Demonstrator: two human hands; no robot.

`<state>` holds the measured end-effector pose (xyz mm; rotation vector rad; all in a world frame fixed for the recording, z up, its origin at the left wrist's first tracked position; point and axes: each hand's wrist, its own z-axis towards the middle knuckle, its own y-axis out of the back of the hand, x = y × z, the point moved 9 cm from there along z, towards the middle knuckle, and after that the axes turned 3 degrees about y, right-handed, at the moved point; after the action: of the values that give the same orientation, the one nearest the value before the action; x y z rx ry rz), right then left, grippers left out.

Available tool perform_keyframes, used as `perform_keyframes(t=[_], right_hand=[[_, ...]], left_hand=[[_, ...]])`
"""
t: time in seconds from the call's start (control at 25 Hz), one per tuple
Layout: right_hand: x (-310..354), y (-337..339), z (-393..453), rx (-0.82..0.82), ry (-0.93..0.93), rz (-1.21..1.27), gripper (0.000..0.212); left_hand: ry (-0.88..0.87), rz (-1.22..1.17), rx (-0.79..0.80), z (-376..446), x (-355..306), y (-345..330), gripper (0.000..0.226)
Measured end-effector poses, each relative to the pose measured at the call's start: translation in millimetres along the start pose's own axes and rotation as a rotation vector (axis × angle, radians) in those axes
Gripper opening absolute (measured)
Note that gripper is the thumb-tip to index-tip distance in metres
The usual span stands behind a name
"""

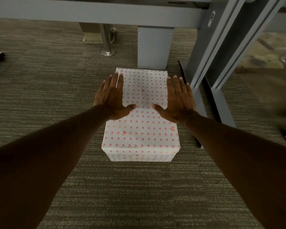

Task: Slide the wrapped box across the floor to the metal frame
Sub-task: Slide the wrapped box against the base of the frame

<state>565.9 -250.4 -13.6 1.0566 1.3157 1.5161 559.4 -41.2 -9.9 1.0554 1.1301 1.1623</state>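
Note:
A box wrapped in white paper with small pink and orange hearts [141, 128] lies on the grey carpet, its far end against the grey metal frame's post [153, 47]. My left hand [113, 99] is spread flat over the box's left edge. My right hand [177, 100] is spread flat over its right edge. Both palms face down with fingers apart and thumbs pointing inward. Neither hand grips anything. I cannot tell whether the palms touch the paper or hover just above it.
A horizontal frame beam [89, 11] runs across the top. Slanted grey uprights [221, 47] with a black base stand right of the box. A chrome leg with a round foot [107, 52] stands behind on the left. Striped carpet [40, 80] surrounds the box.

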Motion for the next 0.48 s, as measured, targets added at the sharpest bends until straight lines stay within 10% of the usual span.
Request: perform_keyframes(t=[0.48], right_hand=[[-22,-41,-11,0.058,-0.209,0.368,0.085]], left_hand=[[0.414,-0.274,0.188,-31,47,-32,0.090]])
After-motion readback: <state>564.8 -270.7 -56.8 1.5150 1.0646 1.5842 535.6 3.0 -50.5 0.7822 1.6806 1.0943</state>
